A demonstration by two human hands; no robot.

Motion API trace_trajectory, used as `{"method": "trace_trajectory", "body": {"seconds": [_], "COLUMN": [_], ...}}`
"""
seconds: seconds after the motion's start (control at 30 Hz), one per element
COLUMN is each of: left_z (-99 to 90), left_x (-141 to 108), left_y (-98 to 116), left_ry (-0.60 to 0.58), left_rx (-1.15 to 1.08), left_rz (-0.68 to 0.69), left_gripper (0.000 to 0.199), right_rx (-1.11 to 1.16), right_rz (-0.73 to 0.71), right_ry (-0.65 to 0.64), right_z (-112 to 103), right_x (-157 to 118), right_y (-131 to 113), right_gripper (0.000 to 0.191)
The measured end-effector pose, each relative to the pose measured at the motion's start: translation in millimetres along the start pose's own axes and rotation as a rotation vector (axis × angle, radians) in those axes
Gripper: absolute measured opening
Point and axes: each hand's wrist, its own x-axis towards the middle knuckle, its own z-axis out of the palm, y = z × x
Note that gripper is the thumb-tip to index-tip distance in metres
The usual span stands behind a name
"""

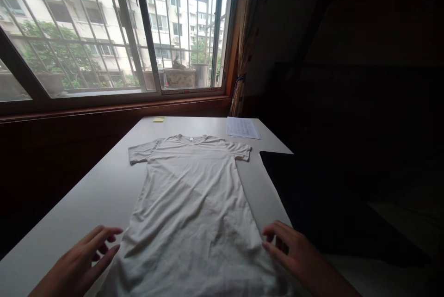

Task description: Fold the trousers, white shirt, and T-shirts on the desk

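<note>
A white short-sleeved T-shirt lies spread out on a white table, its collar toward the window and its lower part toward me. Wrinkles run across its body, with darker patches at the lower right. Beside the shirt's left edge, my left hand has its fingers curved and apart, holding nothing. At the right edge is my right hand, also with thumb and fingers apart and nothing between them; its fingertips are at or very near the fabric. The shirt's bottom hem runs toward the frame's lower edge.
A yellow sticky note and a printed paper sheet lie at the table's far end. Dark material covers part of the right side. Beyond the table are a barred window and a tied curtain.
</note>
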Motion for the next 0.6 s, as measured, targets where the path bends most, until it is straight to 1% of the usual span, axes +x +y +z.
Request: {"method": "trace_trajectory", "body": {"seconds": [0.03, 0.07, 0.13, 0.17, 0.23, 0.33, 0.4, 0.47, 0.5, 0.6], "left_z": [2.0, 5.8, 16.4, 21.6, 28.9, 32.9, 34.3, 36.2, 36.9, 35.6], "left_x": [8, 13, 16, 15, 9, -3, -9, -13, -14, -16], "left_y": [-2, -4, -8, -11, -18, -30, -38, -44, -46, -48], "left_ry": [-0.039, -0.058, -0.055, -0.058, -0.095, -0.166, -0.124, -0.035, -0.008, -0.011], "left_rx": [-0.042, -0.077, -0.11, -0.125, -0.166, -0.243, -0.273, -0.263, -0.244, -0.122], "left_rz": [-0.029, -0.056, -0.101, -0.124, -0.172, -0.231, -0.251, -0.252, -0.236, -0.141], "left_gripper": [0.044, 0.048, 0.056, 0.059, 0.064, 0.07, 0.071, 0.069, 0.067, 0.057], "right_rx": [-0.014, -0.027, -0.042, -0.041, -0.026, 0.024, 0.064, 0.092, 0.093, 0.021], "right_rz": [0.011, 0.025, 0.066, 0.093, 0.159, 0.245, 0.279, 0.302, 0.309, 0.319], "right_ry": [0.007, 0.014, 0.013, -0.005, -0.052, -0.078, -0.079, -0.121, -0.156, -0.246], "right_z": [7, 14, 27, 31, 36, 32, 27, 23, 21, 18], "right_x": [5, 8, 11, 11, 10, 7, 5, 2, 0, -5], "right_y": [0, 1, 2, 3, 5, 9, 10, 10, 8, 3], "right_gripper": [0.018, 0.025, 0.042, 0.046, 0.051, 0.053, 0.053, 0.054, 0.053, 0.047]}}
